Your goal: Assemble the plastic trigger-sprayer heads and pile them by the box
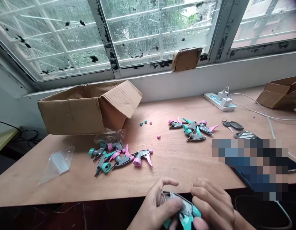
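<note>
My left hand [152, 206] is wrapped around the body of a grey and teal trigger spray head [186, 208], its thumb pressed on the grey side. At the teal nozzle end, my right hand [213, 203] is closed with curled fingers; the fingertips partly hide that end. Both hands are in front of the table's near edge. On the table to the left lies a pile of spray heads [119, 159] in grey with pink or teal parts. A second group of spray heads [195, 131] lies farther back to the right.
Small pink and teal nozzle caps [158, 137] lie mid-table. An open cardboard box [71, 118] and a clear plastic bag [58, 163] are on the left. Keys [228, 124], a power strip [218, 102] with white cables and another cardboard box [274, 94] are on the right.
</note>
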A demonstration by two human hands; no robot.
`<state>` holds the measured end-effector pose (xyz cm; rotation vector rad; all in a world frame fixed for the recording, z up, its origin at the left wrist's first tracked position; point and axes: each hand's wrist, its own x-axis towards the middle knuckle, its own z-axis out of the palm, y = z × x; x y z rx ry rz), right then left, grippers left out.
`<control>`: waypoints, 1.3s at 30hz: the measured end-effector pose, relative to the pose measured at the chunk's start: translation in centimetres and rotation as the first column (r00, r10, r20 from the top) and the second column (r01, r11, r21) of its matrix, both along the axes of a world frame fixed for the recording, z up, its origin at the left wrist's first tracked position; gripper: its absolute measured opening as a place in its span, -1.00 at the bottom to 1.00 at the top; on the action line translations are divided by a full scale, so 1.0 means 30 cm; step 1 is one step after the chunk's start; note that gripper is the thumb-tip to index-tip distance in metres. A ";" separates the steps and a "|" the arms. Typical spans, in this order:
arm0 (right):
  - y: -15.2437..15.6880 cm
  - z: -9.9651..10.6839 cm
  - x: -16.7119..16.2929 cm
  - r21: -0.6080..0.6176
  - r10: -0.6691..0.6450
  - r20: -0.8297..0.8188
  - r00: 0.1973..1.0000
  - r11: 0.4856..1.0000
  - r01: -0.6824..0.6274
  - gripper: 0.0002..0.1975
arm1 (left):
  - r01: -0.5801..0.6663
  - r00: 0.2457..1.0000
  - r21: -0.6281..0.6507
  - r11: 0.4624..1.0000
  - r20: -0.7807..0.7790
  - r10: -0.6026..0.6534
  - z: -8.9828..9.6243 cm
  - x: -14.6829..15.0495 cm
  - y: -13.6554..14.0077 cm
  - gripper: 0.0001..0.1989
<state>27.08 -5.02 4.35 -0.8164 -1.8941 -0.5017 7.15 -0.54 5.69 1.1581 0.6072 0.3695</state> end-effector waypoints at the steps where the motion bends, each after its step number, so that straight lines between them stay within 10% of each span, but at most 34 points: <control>1: 0.004 -0.005 0.009 -0.003 -0.003 0.021 1.000 1.000 0.003 -0.60 | -0.013 1.000 -0.018 1.000 -0.012 0.012 0.005 0.004 -0.008 -0.37; 9: -0.008 -0.085 -0.068 -0.441 -0.029 -0.541 0.841 0.861 -0.254 -0.58 | -0.333 0.878 0.496 0.802 -0.146 0.455 0.019 0.017 -0.095 -0.54; 14: -0.009 -0.040 -0.026 -0.159 0.081 -0.177 0.981 0.981 -0.109 -0.57 | -0.108 0.990 0.075 0.991 -0.083 0.114 0.023 0.013 -0.035 -0.38; 17: -0.003 -0.029 0.006 -0.027 0.055 -0.034 0.998 0.998 -0.056 -0.58 | 0.013 1.000 -0.080 0.997 -0.024 -0.015 0.007 0.016 -0.011 -0.34; 21: -0.005 -0.084 -0.023 -0.222 0.040 -0.291 0.956 0.969 -0.108 -0.61 | -0.208 0.963 0.136 0.969 -0.148 0.227 -0.015 0.026 -0.054 -0.44; 25: -0.029 -0.122 -0.069 -0.550 -0.138 -0.514 0.847 0.810 -0.203 -0.53 | -0.307 0.891 0.446 0.841 -0.176 0.419 0.000 0.028 -0.098 -0.63; 32: -0.023 -0.031 -0.013 -0.055 -0.013 -0.135 0.991 0.998 0.006 -0.58 | -0.056 0.998 -0.111 0.992 0.011 0.057 0.051 0.030 -0.039 -0.44; 39: 0.001 -0.074 -0.017 -0.270 0.030 -0.314 0.949 0.956 -0.119 -0.65 | -0.285 0.952 0.036 0.958 -0.107 0.287 0.022 0.058 -0.087 -0.42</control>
